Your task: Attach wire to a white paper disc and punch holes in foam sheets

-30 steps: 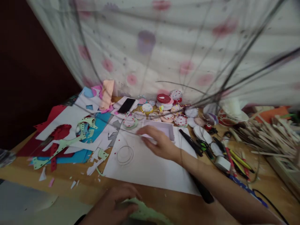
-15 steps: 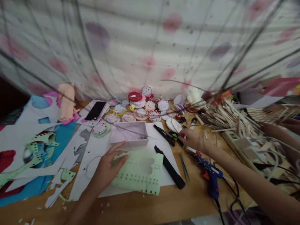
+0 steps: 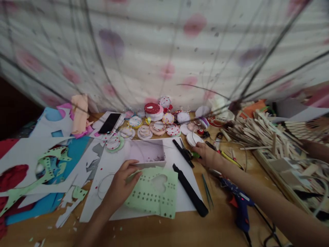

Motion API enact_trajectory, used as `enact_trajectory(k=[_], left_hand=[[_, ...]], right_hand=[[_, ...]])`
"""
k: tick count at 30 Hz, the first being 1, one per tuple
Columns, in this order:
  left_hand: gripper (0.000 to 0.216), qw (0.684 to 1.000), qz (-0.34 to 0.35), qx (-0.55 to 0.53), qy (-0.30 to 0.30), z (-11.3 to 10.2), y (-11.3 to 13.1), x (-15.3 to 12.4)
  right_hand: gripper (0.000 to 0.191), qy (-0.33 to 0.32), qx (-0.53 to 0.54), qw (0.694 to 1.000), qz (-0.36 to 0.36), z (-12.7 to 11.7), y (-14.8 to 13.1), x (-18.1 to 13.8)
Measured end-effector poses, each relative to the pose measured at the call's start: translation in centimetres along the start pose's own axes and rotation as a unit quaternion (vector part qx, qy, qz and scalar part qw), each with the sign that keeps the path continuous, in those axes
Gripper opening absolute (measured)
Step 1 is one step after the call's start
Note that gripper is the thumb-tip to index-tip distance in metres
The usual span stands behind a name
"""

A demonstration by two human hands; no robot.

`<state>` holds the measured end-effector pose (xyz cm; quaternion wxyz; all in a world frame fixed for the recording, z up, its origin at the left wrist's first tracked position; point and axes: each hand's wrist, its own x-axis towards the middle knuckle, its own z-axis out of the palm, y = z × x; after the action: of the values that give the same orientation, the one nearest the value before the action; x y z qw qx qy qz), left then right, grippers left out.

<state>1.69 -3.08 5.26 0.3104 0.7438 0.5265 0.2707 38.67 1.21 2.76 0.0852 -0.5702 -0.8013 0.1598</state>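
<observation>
My left hand (image 3: 125, 183) pinches the left edge of a light green felt sheet (image 3: 151, 195) with dark dots and a heart-shaped cutout. The sheet lies over white paper (image 3: 169, 145), in front of an open pale box (image 3: 146, 151). My right hand (image 3: 207, 156) reaches out with fingers curled down beside a white round disc (image 3: 193, 139). Under its fingertips is a small black and green item (image 3: 196, 155), too blurred to name. A yellow-handled tool (image 3: 231, 160) lies partly behind this hand.
A blue glue gun (image 3: 241, 206) with cord lies beneath my right forearm, beside tweezers (image 3: 207, 192) and a black strap-like bar (image 3: 190, 190). Several decorated round pieces (image 3: 158, 127) and a phone (image 3: 110, 123) stand behind. Wooden sticks (image 3: 257, 132) and another person's hand (image 3: 315, 147) are right.
The view has shifted slightly. My right hand has stayed over the tools, and the yellow-handled tool now shows beside it. My left hand keeps hold of the green felt sheet.
</observation>
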Motion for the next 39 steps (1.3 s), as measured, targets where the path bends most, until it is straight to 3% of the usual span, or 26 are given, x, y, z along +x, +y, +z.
enact_trajectory(k=[6,11,13,15,18,21,27,31,35,39], left_hand=[[0.023,0.998,-0.029,-0.013,-0.05,-0.3,1.2,-2.8],[0.023,0.993,-0.066,-0.016,-0.091,-0.5,1.9,-4.9],[0.023,0.993,-0.07,-0.013,-0.098,-0.5,2.1,-5.7],[0.023,0.991,-0.071,-0.017,-0.108,-0.4,2.3,-6.6],[0.024,0.987,-0.079,-0.036,-0.135,-0.2,2.7,-8.1],[0.023,0.984,-0.075,-0.058,-0.148,0.0,3.0,-9.4],[0.022,0.979,-0.071,-0.083,-0.174,-0.7,2.8,-10.6],[0.019,0.981,-0.096,-0.087,-0.144,-1.9,2.5,-10.8],[0.024,0.973,-0.205,-0.078,-0.068,-2.6,2.5,-10.2],[0.03,0.948,-0.262,-0.155,-0.094,-2.4,3.1,-8.8]], right_hand=[[0.016,0.022,0.086,0.996,0.018,-0.4,0.0,-0.6],[0.023,0.026,0.229,0.973,0.008,-2.1,-4.0,-2.8],[0.024,0.012,0.415,0.909,0.018,-2.6,-6.4,-3.6],[0.026,0.003,0.528,0.849,0.019,-3.0,-8.8,-4.1],[0.025,-0.022,0.616,0.787,0.021,-3.1,-11.6,-4.3],[0.025,-0.063,0.665,0.744,0.018,-2.5,-13.6,-4.2],[0.023,-0.152,0.645,0.748,0.02,0.3,-16.1,-4.0],[0.029,-0.175,0.628,0.757,0.038,1.2,-16.6,-4.0],[0.032,-0.142,0.61,0.778,0.049,0.0,-16.6,-3.9],[0.031,-0.188,0.594,0.782,0.013,-2.2,-17.6,-3.9]])
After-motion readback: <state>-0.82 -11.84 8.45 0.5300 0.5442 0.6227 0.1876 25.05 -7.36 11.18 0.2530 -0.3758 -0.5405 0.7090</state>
